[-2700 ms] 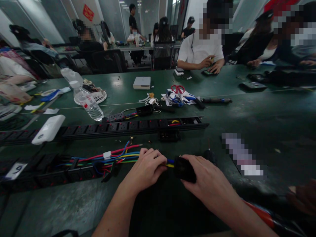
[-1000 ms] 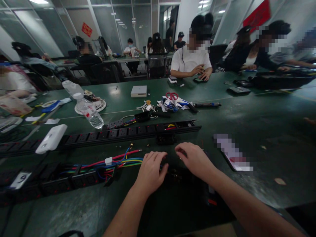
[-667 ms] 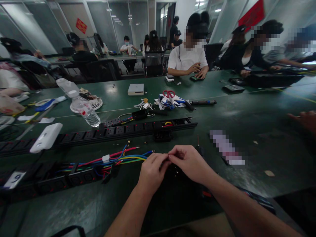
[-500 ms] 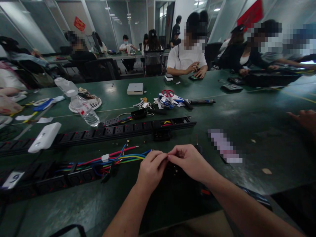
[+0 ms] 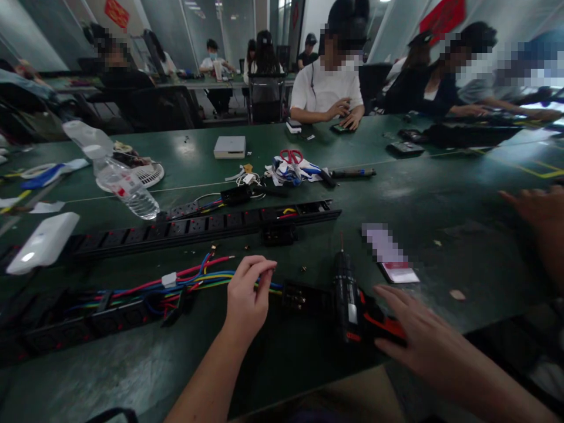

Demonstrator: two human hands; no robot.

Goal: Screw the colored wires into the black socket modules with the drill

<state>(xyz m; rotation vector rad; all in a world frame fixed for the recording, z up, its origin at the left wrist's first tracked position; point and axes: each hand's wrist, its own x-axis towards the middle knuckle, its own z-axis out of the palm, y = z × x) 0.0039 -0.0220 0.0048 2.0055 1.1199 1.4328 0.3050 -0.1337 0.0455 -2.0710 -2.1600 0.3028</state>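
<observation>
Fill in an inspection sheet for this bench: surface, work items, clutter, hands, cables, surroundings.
Surface: green table, tan scrap at right.
Work items: drill beside black housing; front socket strip at left.
Clutter: water bottle, phone, red-handled scissors.
Hands: left hand with fingertips close together, contents unclear; right hand open at the drill, contact unclear.
Cables: coloured wires leave the strip; some pass behind the left hand toward the housing.
Surroundings: co-worker seated opposite; another person's hand at right.
</observation>
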